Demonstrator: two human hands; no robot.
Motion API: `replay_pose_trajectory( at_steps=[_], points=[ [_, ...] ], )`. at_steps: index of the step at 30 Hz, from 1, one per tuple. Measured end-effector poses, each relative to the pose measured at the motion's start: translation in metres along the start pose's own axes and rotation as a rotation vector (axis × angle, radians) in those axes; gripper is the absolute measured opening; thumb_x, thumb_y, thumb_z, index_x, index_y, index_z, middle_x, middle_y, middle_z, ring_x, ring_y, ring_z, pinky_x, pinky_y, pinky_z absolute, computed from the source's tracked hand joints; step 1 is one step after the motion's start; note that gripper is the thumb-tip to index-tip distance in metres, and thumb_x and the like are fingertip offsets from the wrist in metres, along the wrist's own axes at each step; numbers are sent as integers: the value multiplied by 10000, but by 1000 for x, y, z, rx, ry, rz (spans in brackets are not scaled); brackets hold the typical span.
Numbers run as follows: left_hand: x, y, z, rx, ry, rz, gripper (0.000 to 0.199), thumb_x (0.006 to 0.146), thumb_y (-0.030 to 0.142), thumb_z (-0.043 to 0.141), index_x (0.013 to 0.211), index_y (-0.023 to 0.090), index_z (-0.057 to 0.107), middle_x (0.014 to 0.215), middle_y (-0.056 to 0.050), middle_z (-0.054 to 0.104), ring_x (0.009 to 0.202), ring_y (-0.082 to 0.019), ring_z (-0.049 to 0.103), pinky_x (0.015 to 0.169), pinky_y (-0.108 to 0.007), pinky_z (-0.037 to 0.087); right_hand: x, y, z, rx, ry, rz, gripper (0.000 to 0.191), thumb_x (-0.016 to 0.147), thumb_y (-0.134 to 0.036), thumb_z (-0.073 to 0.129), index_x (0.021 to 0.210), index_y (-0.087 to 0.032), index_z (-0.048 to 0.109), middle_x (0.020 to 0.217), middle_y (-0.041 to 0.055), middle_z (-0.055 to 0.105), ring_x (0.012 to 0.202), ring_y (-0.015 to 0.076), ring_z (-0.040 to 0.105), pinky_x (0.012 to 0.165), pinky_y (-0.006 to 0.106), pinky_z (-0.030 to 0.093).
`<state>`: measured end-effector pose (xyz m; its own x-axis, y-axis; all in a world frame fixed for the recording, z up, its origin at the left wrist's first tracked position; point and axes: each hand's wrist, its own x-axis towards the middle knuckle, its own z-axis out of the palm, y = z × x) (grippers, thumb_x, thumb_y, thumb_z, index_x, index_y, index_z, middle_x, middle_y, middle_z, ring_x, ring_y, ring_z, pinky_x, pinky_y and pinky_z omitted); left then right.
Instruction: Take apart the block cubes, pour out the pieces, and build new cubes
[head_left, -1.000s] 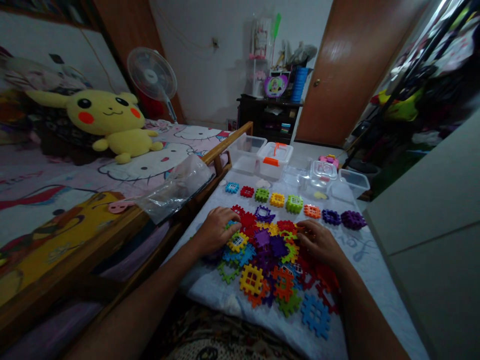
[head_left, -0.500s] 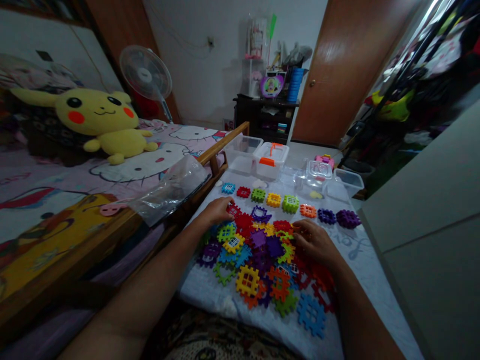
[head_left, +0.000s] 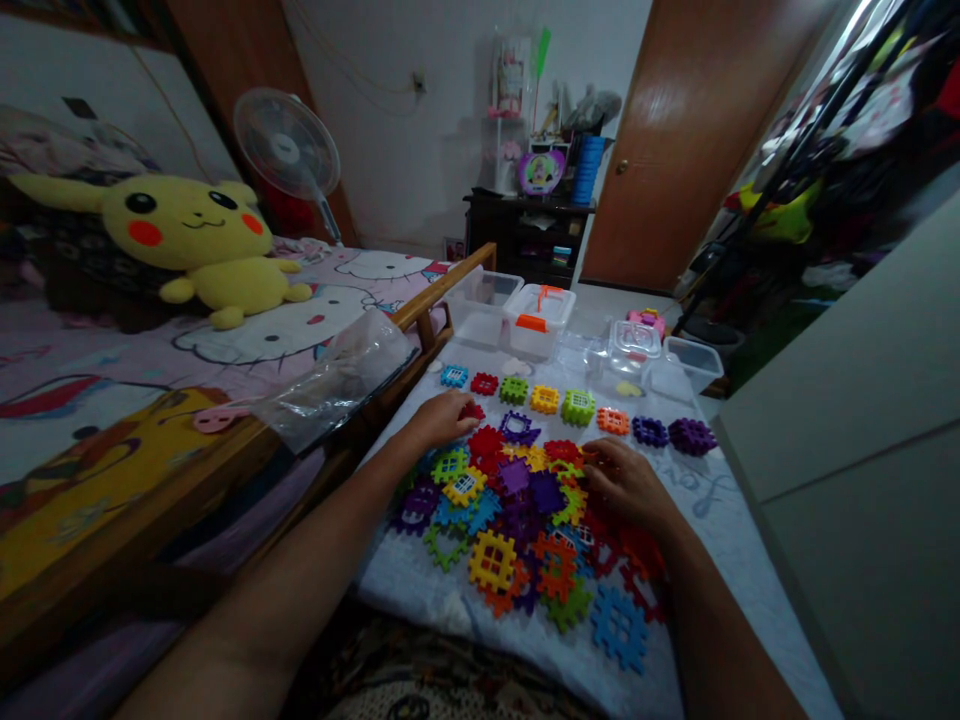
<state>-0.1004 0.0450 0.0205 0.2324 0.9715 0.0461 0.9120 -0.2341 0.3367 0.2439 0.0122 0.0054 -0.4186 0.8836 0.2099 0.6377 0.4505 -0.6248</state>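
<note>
My left hand (head_left: 444,420) is at the upper left of a pile of notched plastic building blocks, its fingers closed on a red building block (head_left: 474,411) that they partly cover. My right hand (head_left: 624,480) rests over the pile's right side, fingers loosely bent and apart, near red and lime blocks (head_left: 571,503). Loose in the pile lie a yellow window block (head_left: 493,562), a dark purple block (head_left: 548,491) and an orange block (head_left: 556,565). A blue block (head_left: 619,627) lies at the near right. Beyond my hands runs a row of stacked blocks, including a green stack (head_left: 514,390).
Clear plastic boxes stand at the table's far side: one with an orange-handled lid (head_left: 541,305), an open bin (head_left: 484,300) and smaller tubs (head_left: 691,362). A wooden bed rail (head_left: 442,290) borders the left, with a plastic bag (head_left: 337,375) lying over it. A white cabinet (head_left: 862,450) stands right.
My left hand has shifted slightly right and now covers more of the red block. My right hand stays almost where it was. The whole view has drifted a little.
</note>
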Motion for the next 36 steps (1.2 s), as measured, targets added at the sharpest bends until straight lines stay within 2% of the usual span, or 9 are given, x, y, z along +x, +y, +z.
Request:
replay_pose_trajectory(
  at_steps=[3, 7, 10, 14, 20, 24, 27, 30, 36],
  points=[
    [-3, 6, -5, -24, -55, 88, 212, 837, 233, 599, 1020, 175, 688, 1044, -86, 695, 995, -234, 631, 901, -322, 471, 0, 0, 1, -10, 23, -2, 223, 838, -318, 554, 985, -202, 674, 975, 85, 690, 866, 218, 663, 782, 353, 528],
    [-6, 18, -14, -60, -197, 268, 531, 697, 87, 626, 1218, 188, 637, 1235, -76, 672, 1149, -263, 580, 1015, -358, 430, 0, 1, 2, -5, 35, -10, 221, 828, -307, 561, 988, -205, 674, 980, 84, 694, 880, 222, 663, 786, 355, 528],
    [-6, 27, -15, -39, -277, 280, 617, 656, 61, 650, 1260, 187, 620, 1235, -86, 677, 1160, -288, 567, 1004, -374, 441, 0, 2, 2, 1, 34, -9, 223, 828, -307, 555, 991, -210, 671, 982, 82, 692, 877, 223, 665, 782, 356, 530],
    [-5, 33, -14, -2, -346, 268, 550, 634, 49, 660, 1171, 165, 668, 1155, -105, 698, 1102, -298, 596, 966, -373, 462, 0, 2, 2, -3, 29, -11, 222, 824, -302, 553, 989, -205, 667, 991, 85, 690, 891, 228, 665, 800, 364, 527],
    [-5, 29, -14, -112, -248, 234, 526, 644, 141, 670, 1170, 128, 657, 1088, -114, 699, 1027, -292, 622, 919, -377, 483, 0, 1, 0, -4, 9, -11, 221, 831, -298, 548, 997, -202, 658, 1011, 96, 686, 920, 237, 665, 815, 375, 529],
    [-5, 14, -13, -430, -112, 95, 500, 707, 266, 653, 1195, 161, 620, 1120, -94, 696, 989, -242, 647, 868, -346, 506, -1, 1, 1, -4, 5, 3, 225, 838, -303, 543, 1003, -198, 656, 1014, 101, 681, 914, 235, 667, 806, 371, 531],
    [-2, -1, -12, -634, -56, -3, 379, 819, 370, 537, 1106, 140, 625, 1014, -89, 712, 887, -224, 664, 803, -350, 519, -1, 1, 1, -12, 15, 4, 231, 836, -298, 538, 1003, -192, 658, 1011, 100, 682, 915, 236, 665, 811, 374, 525],
    [2, -13, -13, -522, -50, -65, 328, 889, 350, 412, 1048, 140, 607, 930, -67, 706, 827, -209, 664, 751, -329, 518, -1, 1, 2, -14, 17, 2, 239, 835, -300, 535, 1002, -187, 662, 1004, 99, 683, 910, 235, 661, 812, 374, 520],
    [13, -16, -20, -251, -114, -80, 220, 814, 196, 507, 1021, 180, 581, 862, -39, 698, 812, -205, 649, 732, -294, 487, 0, 3, 3, 2, 16, 5, 245, 829, -301, 541, 1006, -183, 663, 1006, 100, 677, 908, 236, 655, 806, 373, 516]
  ],
)
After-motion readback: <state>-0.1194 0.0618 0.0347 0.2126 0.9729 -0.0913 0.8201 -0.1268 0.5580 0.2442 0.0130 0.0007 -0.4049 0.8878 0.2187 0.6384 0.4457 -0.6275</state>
